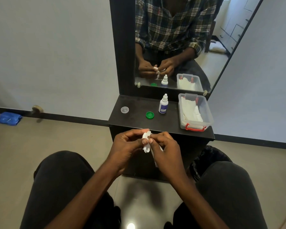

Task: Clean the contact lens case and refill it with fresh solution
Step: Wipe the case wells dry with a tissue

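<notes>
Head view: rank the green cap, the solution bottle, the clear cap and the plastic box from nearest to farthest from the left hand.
From the left hand:
1. Green cap, shelf middle.
2. Clear cap, shelf's left end.
3. Solution bottle, behind the green cap.
4. Plastic box, right end.

Most of the white lens case sits buried between the left hand and the right hand, so I can't tell which well is being wiped or whether any lid is on it. The tissue shows only as a sliver under the right palm, and the fingertips of both hands curl out of sight behind the case. The print on the solution bottle is too small to read, and the mirror cuts the reflected person off at the chest.
</notes>
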